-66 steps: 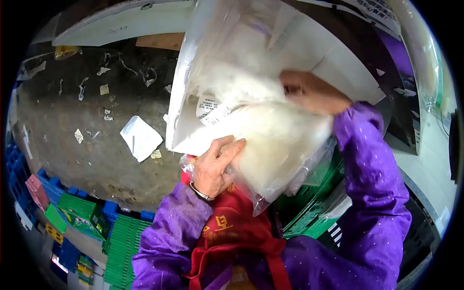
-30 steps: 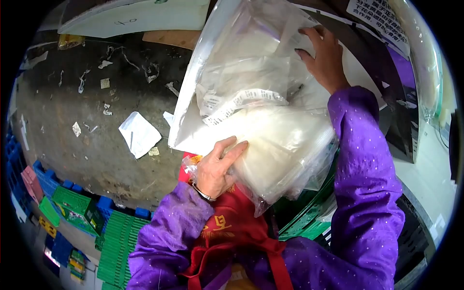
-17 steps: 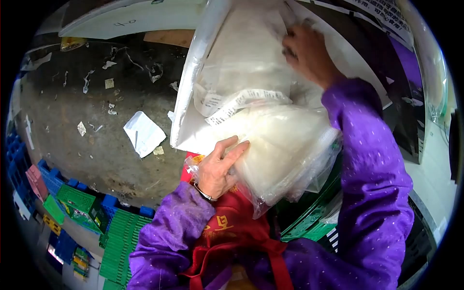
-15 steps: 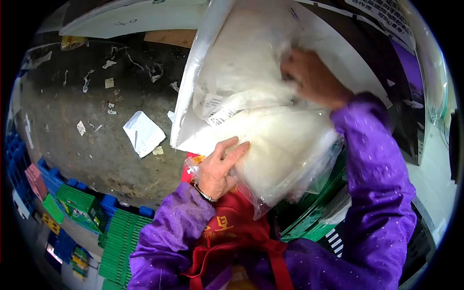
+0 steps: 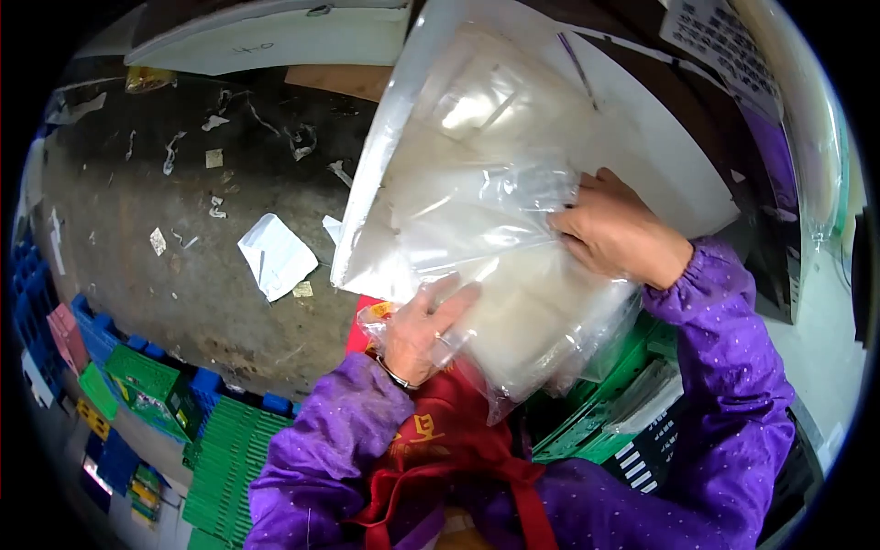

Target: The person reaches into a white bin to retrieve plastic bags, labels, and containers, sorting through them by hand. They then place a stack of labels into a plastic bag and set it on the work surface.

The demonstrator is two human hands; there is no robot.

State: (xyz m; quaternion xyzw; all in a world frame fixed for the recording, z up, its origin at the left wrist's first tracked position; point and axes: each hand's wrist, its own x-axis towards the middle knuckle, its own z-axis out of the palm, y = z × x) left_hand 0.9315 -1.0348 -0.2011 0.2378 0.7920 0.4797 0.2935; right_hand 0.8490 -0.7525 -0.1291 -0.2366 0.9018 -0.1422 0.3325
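White panel [image 5: 674, 156] underlies plastic bags [image 5: 527, 325] the right hand [image 5: 619, 229] pinches and left hand [image 5: 422, 332] touches (its grip unclear).

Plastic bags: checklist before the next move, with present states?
1. Left hand at the near part of the bag pile: ok.
2. Right hand at the top bag: ok.
3. Right fingers on one layer only: cannot tell.
4. Top bag smooth: not ok, creased.
5. Pile wholly over the white board: not ok, near end overhangs.
6. Purple stick away from both hands: ok.
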